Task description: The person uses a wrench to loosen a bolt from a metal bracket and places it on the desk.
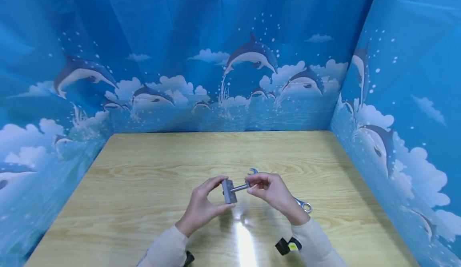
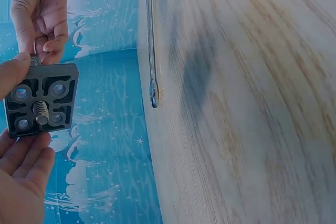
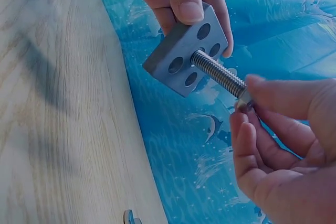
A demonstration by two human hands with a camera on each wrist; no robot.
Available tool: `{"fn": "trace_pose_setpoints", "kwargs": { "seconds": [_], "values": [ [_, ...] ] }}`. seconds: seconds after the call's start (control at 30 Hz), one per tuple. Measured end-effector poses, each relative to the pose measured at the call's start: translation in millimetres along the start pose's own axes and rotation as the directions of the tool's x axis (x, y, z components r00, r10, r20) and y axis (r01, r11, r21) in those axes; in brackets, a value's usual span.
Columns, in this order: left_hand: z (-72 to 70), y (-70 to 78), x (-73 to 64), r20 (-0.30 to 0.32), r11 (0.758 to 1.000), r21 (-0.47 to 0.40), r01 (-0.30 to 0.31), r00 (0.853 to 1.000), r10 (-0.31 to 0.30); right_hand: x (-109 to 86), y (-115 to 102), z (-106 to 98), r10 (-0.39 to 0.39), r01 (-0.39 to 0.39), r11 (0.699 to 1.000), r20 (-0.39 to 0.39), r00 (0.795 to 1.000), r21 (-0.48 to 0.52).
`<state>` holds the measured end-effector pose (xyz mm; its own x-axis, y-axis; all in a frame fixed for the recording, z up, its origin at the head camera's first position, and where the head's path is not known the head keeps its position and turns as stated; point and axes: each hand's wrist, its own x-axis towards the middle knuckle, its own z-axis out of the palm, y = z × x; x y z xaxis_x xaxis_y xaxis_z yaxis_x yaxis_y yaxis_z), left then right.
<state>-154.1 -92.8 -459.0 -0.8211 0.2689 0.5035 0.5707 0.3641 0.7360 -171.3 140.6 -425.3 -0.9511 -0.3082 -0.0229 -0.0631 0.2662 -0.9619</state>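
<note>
My left hand (image 1: 202, 207) holds a grey square metal plate (image 1: 228, 191) by its edges, thumb on one side and fingers on the opposite one. In the right wrist view, the plate's flat face has several round holes around its centre. A threaded bolt (image 3: 220, 73) runs through the middle of the plate. Its threaded tip (image 2: 41, 113) sticks out of the ribbed back in the left wrist view. With thumb and fingertips, my right hand (image 1: 274, 191) pinches the bolt's head, which the fingers partly hide. Both hands are raised above the table.
A combination wrench (image 1: 306, 207) lies on the wood-grain table (image 1: 151, 171) beneath my right hand, which covers its middle. Blue dolphin-print curtains (image 1: 173, 31) hang behind the table and along its sides.
</note>
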Motion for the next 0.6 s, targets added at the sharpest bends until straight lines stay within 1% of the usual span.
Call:
{"fn": "trace_pose_setpoints", "kwargs": {
  "seconds": [0.1,0.17,0.33,0.47,0.6],
  "values": [
    [-0.2,-0.6,-0.3,-0.004,1.000,0.005,-0.008,1.000,0.008,1.4,2.6,-0.4,0.030,-0.030,0.999,-0.002,1.000,-0.010],
    [-0.1,-0.7,-0.6,-0.005,1.000,0.008,-0.011,1.000,0.011,2.6,4.4,-0.3,0.065,-0.065,0.998,-0.007,0.998,-0.004],
    [0.5,0.1,-0.9,0.005,1.000,0.013,0.002,1.000,-0.002,4.9,8.2,2.4,0.149,-0.151,0.987,0.029,0.988,0.055],
    [0.9,0.3,-0.8,0.011,1.000,0.016,0.009,1.000,-0.009,4.4,7.8,4.1,0.152,-0.155,0.985,0.048,0.987,0.078],
    [1.6,-1.0,-0.9,0.014,1.000,0.023,-0.008,1.000,0.008,3.4,5.9,2.5,0.132,-0.135,0.988,0.047,0.990,0.076]
  ]
}}
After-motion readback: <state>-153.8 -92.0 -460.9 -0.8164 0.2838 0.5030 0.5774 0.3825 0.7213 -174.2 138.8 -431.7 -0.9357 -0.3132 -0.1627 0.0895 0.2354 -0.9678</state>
